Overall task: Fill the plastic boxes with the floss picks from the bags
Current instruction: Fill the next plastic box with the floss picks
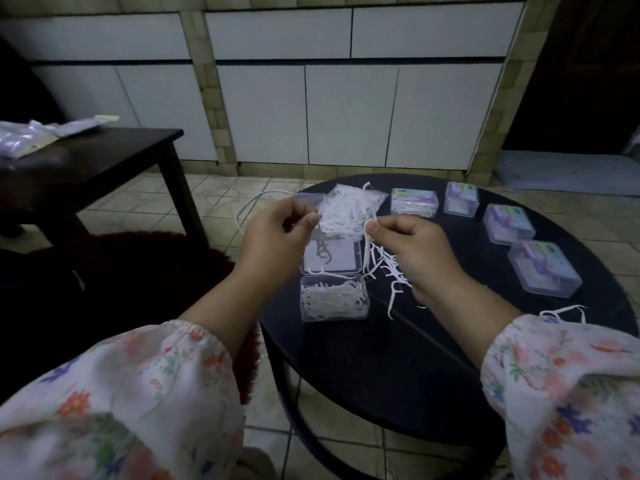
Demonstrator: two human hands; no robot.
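Note:
A clear bag of white floss picks [349, 211] hangs above the round black table [398, 358]. My left hand [277, 240] pinches the bag's left edge. My right hand [412, 247] pinches a single floss pick [367, 237] just to the right of the bag. Below the bag lies an open clear box [330, 259] with a few picks in it, and in front of that sits a box full of picks [334, 299]. Loose picks [389, 271] lie scattered on the table under my right hand.
Several closed boxes with coloured labels [414, 202] [460, 199] [509, 223] [542, 270] curve along the table's far right side. Two stray picks [564, 311] lie near my right sleeve. A dark low table [104, 157] with more bags [24, 136] stands at the left, on tiled floor.

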